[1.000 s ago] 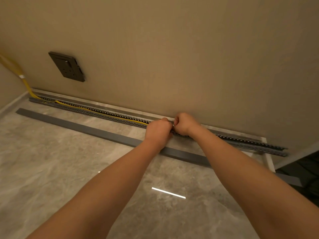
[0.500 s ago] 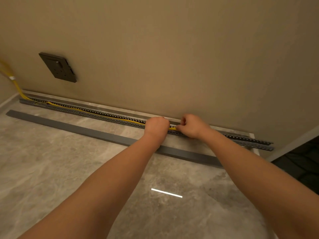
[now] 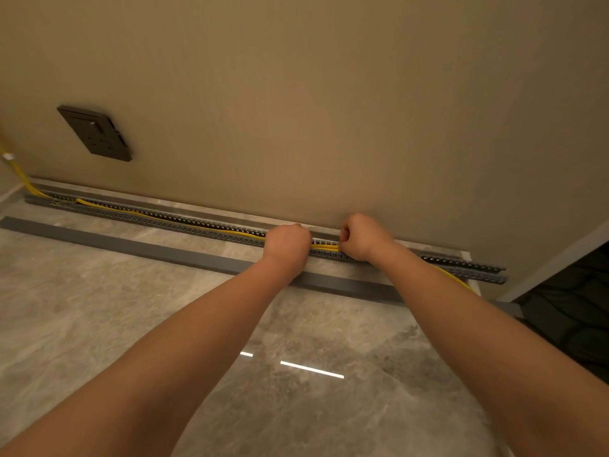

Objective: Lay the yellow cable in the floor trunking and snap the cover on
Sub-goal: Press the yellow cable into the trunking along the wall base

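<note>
Both fists, left hand [image 3: 287, 241] and right hand [image 3: 362, 238], clenched the yellow cable [image 3: 324, 247] over the trunking [image 3: 184, 222]; cover [image 3: 138, 247] lay beside it.

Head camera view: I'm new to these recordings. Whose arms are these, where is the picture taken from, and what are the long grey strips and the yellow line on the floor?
There is no machine here. The camera sits on a person's head and looks forward and down, so the two bare arms are that person's own. The left hand and the right hand are both closed on a yellow cable, which shows stretched between them. They hold it over the floor trunking, an open grey channel with slotted sides that runs along the foot of the wall. Left of the hands the cable already lies in the channel; right of them it comes out onto the floor. The flat grey strip lying loose in front is the cover, not yet fitted. On the wall, upper left, is a dark socket plate. The floor is glossy stone-look tile.
</note>
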Available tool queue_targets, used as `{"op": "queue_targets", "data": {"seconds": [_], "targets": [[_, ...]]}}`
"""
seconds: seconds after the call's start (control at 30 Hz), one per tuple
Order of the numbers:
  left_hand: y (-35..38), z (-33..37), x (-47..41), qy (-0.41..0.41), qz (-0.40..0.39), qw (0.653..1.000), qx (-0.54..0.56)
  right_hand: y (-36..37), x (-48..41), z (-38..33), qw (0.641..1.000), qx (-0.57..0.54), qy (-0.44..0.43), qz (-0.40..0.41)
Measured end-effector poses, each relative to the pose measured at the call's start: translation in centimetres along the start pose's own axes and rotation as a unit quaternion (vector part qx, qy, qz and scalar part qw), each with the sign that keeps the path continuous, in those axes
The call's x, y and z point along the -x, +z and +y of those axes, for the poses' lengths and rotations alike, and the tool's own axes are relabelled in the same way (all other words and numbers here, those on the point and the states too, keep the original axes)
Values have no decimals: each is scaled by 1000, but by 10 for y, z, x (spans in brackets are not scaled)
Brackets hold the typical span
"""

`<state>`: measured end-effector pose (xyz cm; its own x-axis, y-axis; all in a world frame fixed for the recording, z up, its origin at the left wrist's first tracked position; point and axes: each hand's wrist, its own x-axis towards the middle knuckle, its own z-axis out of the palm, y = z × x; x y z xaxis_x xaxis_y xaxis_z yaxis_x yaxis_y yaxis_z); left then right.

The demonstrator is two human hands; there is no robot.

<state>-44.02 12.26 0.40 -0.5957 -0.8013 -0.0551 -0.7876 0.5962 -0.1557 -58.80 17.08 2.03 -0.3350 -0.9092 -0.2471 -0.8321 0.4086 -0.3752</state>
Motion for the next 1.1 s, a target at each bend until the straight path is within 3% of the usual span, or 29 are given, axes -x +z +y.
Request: {"op": "queue_targets", "data": {"seconds": [0.3, 0.5, 0.63, 0.87, 1.1], "targets": [[-3, 37, 6, 48, 39, 995, 75, 2, -2, 6, 999, -42, 3, 1], [-5, 41, 2, 38, 32, 998, 49, 3, 6, 5, 1000, -16, -1, 2], [-10, 47, -3, 47, 21, 998, 24, 0, 19, 12, 998, 28, 1, 55], [-10, 54, -13, 105, 15, 994, -20, -7, 42, 41, 993, -30, 87, 77], [-14, 62, -9, 101, 3, 995, -22, -7, 53, 46, 992, -40, 89, 76]]}}
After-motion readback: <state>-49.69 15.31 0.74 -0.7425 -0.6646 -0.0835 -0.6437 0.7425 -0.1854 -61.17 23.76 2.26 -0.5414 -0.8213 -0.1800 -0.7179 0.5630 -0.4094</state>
